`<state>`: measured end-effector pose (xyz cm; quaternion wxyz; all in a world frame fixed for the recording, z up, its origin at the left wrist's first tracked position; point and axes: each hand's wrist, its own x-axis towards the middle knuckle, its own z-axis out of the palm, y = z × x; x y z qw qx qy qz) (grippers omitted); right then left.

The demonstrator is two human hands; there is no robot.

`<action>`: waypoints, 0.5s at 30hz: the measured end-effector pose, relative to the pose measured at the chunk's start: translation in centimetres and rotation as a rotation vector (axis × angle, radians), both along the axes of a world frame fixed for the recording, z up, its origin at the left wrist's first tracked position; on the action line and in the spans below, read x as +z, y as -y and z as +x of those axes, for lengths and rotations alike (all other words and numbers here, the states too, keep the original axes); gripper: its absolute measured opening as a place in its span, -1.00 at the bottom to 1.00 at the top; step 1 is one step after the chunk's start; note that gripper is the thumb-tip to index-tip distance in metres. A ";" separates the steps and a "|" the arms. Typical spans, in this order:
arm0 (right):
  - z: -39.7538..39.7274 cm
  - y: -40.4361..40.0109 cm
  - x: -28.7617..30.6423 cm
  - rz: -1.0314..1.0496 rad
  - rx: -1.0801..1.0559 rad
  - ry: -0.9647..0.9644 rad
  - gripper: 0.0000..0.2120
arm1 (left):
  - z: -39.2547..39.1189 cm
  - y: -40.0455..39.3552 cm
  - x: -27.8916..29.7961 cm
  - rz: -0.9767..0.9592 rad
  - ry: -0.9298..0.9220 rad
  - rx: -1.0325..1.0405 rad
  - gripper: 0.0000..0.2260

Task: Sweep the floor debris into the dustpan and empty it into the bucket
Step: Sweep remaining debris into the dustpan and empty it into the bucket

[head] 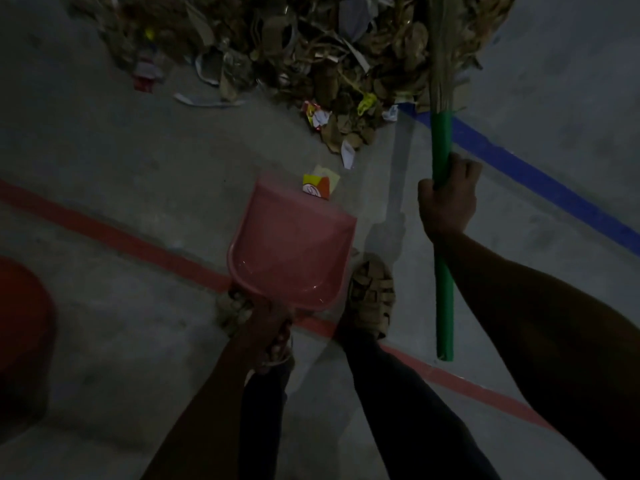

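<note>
We're in dim, murky light; the debris pile (311, 57) ahead catches the most, the near corners sink dark, everything's soft, lines bowing at the edges.

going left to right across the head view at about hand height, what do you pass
red bucket at the left edge → left hand gripping the pink dustpan → sandalled foot → green broom handle held in the right hand

The red bucket (20, 327) and debris pile (294, 46) are cut by frame edges.
</note>
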<state>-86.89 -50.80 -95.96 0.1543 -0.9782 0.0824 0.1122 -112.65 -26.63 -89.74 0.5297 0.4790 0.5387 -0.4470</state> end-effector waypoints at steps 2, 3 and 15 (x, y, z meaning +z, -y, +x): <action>-0.8 -0.9 -1.3 0.019 -0.019 0.026 -0.46 | -0.8 -0.9 -1.3 -0.031 -0.016 -0.009 -0.67; -1.0 -1.3 -2.0 0.028 -0.031 0.041 -0.45 | -1.0 -1.3 -2.0 -0.043 -0.010 -0.010 -0.67; -1.5 0.3 -6.5 0.132 -0.044 0.187 -0.47 | 2.1 -5.0 -9.3 -0.104 -0.006 -0.056 -0.65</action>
